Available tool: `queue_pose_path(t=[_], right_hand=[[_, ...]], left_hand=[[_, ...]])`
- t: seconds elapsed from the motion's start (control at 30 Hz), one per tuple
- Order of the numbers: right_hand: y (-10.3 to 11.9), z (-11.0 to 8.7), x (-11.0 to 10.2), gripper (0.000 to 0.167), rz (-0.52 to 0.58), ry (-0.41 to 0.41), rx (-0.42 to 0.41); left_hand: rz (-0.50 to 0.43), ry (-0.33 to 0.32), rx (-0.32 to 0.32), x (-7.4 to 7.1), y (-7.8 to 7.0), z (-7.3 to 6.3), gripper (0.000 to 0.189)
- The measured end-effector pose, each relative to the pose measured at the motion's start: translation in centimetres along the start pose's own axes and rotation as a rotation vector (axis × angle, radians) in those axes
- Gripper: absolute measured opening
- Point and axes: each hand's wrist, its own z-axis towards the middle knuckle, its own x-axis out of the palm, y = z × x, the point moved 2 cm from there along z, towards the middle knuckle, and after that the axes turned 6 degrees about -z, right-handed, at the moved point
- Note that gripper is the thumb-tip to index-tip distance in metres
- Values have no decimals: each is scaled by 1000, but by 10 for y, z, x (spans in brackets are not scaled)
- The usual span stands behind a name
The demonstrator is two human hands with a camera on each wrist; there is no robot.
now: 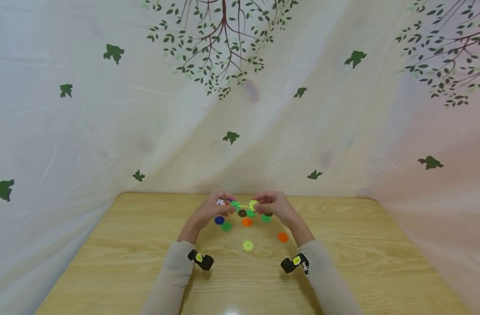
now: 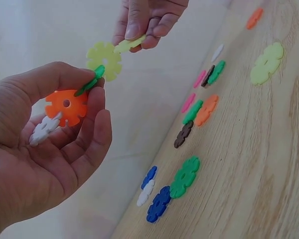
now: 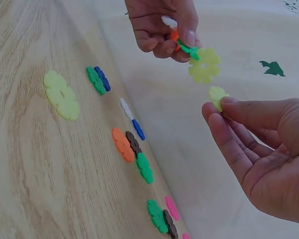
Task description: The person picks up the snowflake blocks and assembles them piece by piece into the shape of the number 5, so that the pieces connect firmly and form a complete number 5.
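Pale cloth backdrop (image 1: 259, 162), printed with branches and green leaves, hangs behind a light wood-grain table (image 1: 102, 271); both forearms reach over it in pale sleeves (image 1: 171, 267), with a small black camera (image 1: 204, 261) at the left wrist and another (image 1: 290, 264) at the right. Above the table's far side, the left hand (image 2: 50, 155) holds a short chain of notched plastic snowflake discs; its thumb and forefinger pinch the green disc (image 2: 93, 80), while the orange disc (image 2: 66, 107) and white disc (image 2: 42, 131) sit inside the curled fingers, and the yellow end disc (image 2: 103, 55) sticks out beyond the fingertips. Thumb and forefinger of the right hand (image 3: 270, 155) grip a second yellow disc (image 3: 217, 97), just beside that end disc; in the right wrist view a slight gap shows between them. On the wood lie a loose yellow disc (image 2: 267, 63), an orange one (image 2: 207, 110), a dark blue one (image 2: 158, 204) and a green one (image 2: 185, 177); brown (image 2: 183, 134), white (image 2: 145, 193) and pink (image 2: 199, 78) pieces lie near them. Each disc looks thin, light and fairly stiff, perhaps a little slick; the rim, pinched across its two faces with the facing notch left bare, seems the best hold; the chain probably twists at its joints, so support close to the outer joint should steady it.
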Motion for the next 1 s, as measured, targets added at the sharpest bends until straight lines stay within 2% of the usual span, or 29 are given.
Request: queue_pose_path(t=[0.4, 0.63, 1.0], right_hand=[[2, 2, 9, 31, 30, 14, -12], [4, 3, 9, 31, 35, 2, -45], [10, 0, 10, 29, -31, -36, -104]], left_hand=[[-1, 11, 1, -1, 0, 1, 30], [-37, -6, -39, 0, 2, 5, 29], [30, 31, -74, 3, 4, 6, 28]])
